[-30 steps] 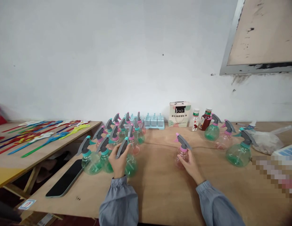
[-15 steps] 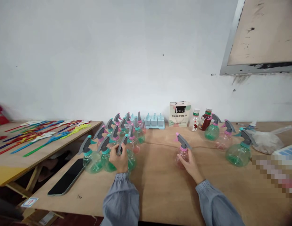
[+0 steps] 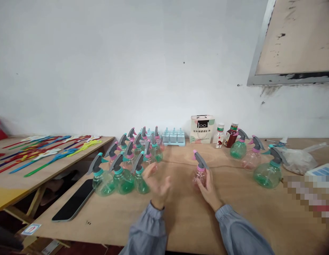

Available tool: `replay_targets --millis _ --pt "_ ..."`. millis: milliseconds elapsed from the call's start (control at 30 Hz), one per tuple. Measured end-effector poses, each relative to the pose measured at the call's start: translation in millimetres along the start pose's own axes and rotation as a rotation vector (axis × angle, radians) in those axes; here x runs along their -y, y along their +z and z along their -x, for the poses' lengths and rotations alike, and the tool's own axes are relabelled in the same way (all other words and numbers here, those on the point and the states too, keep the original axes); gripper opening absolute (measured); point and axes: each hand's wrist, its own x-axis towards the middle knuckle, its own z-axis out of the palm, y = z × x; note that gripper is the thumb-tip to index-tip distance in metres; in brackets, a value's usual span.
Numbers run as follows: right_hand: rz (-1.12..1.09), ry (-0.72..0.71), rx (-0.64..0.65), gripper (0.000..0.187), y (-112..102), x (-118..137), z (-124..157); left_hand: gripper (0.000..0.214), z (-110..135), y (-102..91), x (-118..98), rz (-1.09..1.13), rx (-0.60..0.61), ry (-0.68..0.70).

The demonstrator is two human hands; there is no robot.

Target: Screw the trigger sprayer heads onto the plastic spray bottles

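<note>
My right hand (image 3: 210,191) is wrapped round a pink-collared spray bottle (image 3: 198,175) with a grey trigger head, upright at the middle of the table. Blurred by motion, my left hand (image 3: 158,183) has its fingers apart and holds nothing. It is just right of a green spray bottle (image 3: 141,182), the nearest of a cluster. Several more spray bottles with green or pink bodies stand in that cluster, among them a front-left green bottle (image 3: 104,182). To the right are a large green spray bottle (image 3: 269,173), a pink one (image 3: 251,157) and a smaller green one (image 3: 238,148).
A phone (image 3: 74,202) lies at the table's left edge. Along the wall stand blue ice-pop moulds (image 3: 174,137), a paper bag (image 3: 202,129), a white-labelled bottle (image 3: 219,136) and a dark red bottle (image 3: 230,135). A plastic bag (image 3: 299,159) lies right. Colourful plastic strips (image 3: 51,163) cover another table.
My left hand has let go of the green spray bottle's head and moved right, its fingers opening. My right hand has shifted slightly left with the pink spray bottle.
</note>
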Motion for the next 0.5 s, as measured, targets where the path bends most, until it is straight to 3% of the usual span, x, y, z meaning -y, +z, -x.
replay_targets --millis 67,167,267,333,400,500 --pt "0.028 -0.037 0.038 0.061 7 7 6 0.082 12 31.1 -15 -0.028 0.211 0.072" --pt "0.063 -0.121 0.148 0.067 11 17 13 0.1 16 66.6 -26 -0.058 0.461 -0.016" --pt "0.113 -0.246 0.306 0.063 2 22 12 0.085 10 80.1 -22 0.019 0.496 -0.116" --pt "0.149 -0.302 0.332 0.053 -12 21 6 0.065 7 80.1 -16 0.116 0.481 -0.14" --pt "0.17 -0.299 0.175 0.045 -32 16 -4 0.053 5 76.8 -9 0.194 0.476 -0.161" --pt "0.194 -0.144 -0.327 0.046 -73 -3 -22 0.049 2 70.6 -2 0.242 0.447 -0.208"
